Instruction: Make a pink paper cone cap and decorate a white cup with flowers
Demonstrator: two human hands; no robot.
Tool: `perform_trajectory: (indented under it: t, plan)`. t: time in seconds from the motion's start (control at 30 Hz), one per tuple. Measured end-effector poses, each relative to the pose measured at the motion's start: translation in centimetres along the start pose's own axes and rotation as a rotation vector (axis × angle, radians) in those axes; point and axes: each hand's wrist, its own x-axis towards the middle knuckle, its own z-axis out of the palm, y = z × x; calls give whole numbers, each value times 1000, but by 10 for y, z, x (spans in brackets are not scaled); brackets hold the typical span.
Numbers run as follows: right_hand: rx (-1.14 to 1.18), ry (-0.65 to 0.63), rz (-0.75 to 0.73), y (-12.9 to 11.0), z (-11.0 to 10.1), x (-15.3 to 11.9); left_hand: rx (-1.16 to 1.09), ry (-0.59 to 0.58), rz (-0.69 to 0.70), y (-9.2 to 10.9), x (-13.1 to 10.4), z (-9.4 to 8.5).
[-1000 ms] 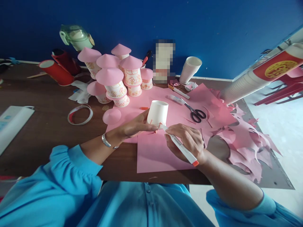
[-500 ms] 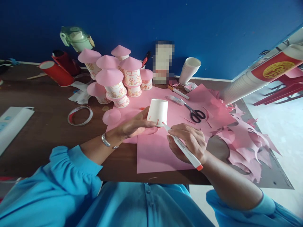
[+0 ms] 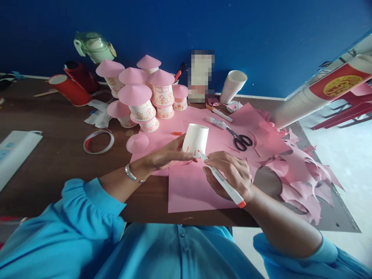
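Note:
My left hand (image 3: 168,154) is closed on a white paper cup (image 3: 196,137), tilted above the pink paper. Small red marks run along the cup's lower edge. In my right hand (image 3: 229,170) is a white marker (image 3: 225,184) with a red end, its tip at the cup near the marks. An orange-red marker cap (image 3: 176,133) lies on the pink sheet (image 3: 194,190) beyond my left hand. To the left of the cup, a small pink paper cone (image 3: 137,143) rests on the table. Several decorated cups with pink cone roofs (image 3: 135,95) stand behind it.
Scissors (image 3: 242,142), a glue tube (image 3: 215,122) and another marker (image 3: 222,114) lie to the right. Pink paper scraps (image 3: 302,170) cover the right side. Stacked cups (image 3: 232,87) stand by the wall; a tape roll (image 3: 99,142) lies left. A long cup sleeve (image 3: 319,97) leans at right.
The cup has turned and tilted slightly in my left hand, shifting a little right and down. The marker tip has moved slightly along the lower edge, and the cap shows more.

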Motion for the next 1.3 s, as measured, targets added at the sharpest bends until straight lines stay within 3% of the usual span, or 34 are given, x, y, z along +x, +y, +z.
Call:
perform_trajectory:
  t: [0.43, 1.3]
  plan:
    - [0, -21, 6, -1, 0, 0, 10, 55, -19, 1, -1, 3]
    - [-39, -60, 23, 1, 1, -2, 56, 18, -41, -2, 0, -2]
